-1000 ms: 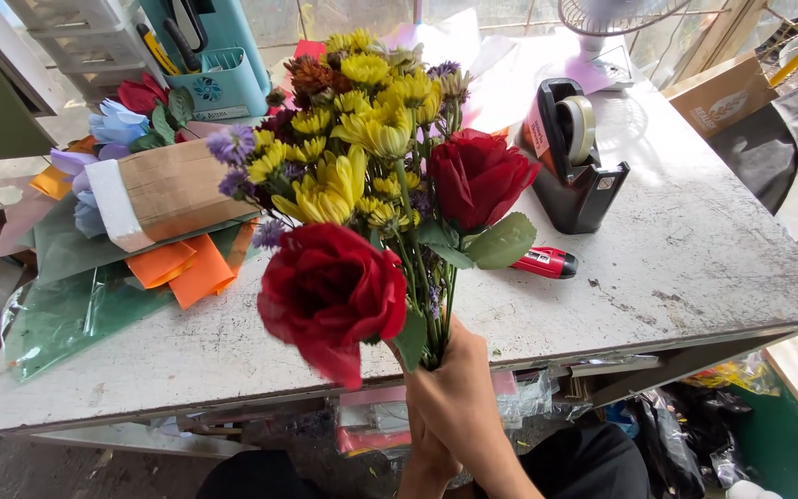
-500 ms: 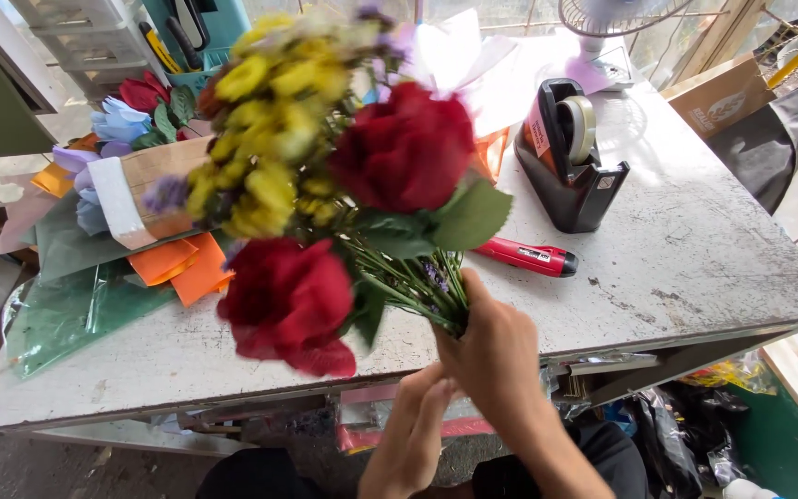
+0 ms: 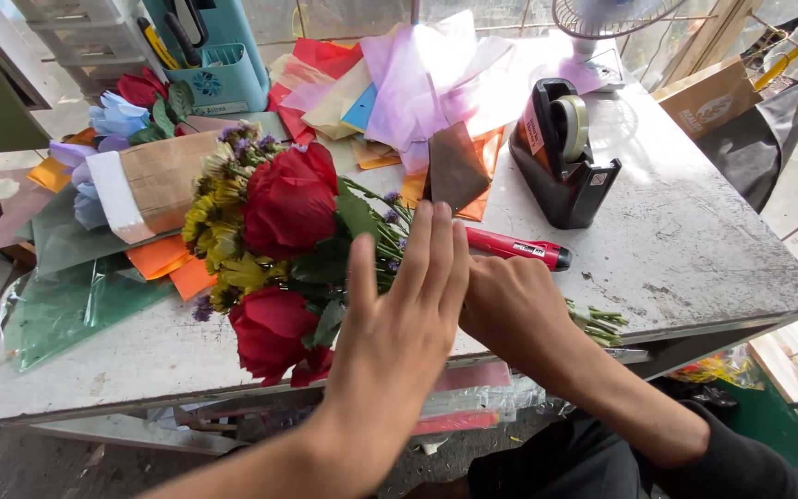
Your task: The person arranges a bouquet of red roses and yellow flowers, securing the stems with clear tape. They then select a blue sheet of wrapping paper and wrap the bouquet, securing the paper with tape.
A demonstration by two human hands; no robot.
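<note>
A bouquet lies tilted low over the white table point(image 3: 695, 240), heads to the left. It has two red roses point(image 3: 290, 199), small yellow flowers point(image 3: 219, 231) and purple sprigs. My right hand point(image 3: 510, 314) is closed around its green stems, whose cut ends point(image 3: 595, 323) stick out to the right near the table's front edge. My left hand point(image 3: 404, 314) is open with flat, straight fingers, held over the stems just left of my right hand and next to the lower rose point(image 3: 270, 328). The stems under both hands are hidden.
A red utility knife point(image 3: 514, 248) lies just behind my right hand. A black tape dispenser point(image 3: 565, 152) stands beyond it. Coloured paper sheets point(image 3: 417, 74), a teal tool caddy point(image 3: 214, 74), a paper-wrapped bouquet point(image 3: 154, 180) and green cellophane point(image 3: 66, 314) fill the back and left.
The bouquet went from upright to tipped down leftward over the table. My right hand lowered with the stems. My left hand came up and spread flat over them.
</note>
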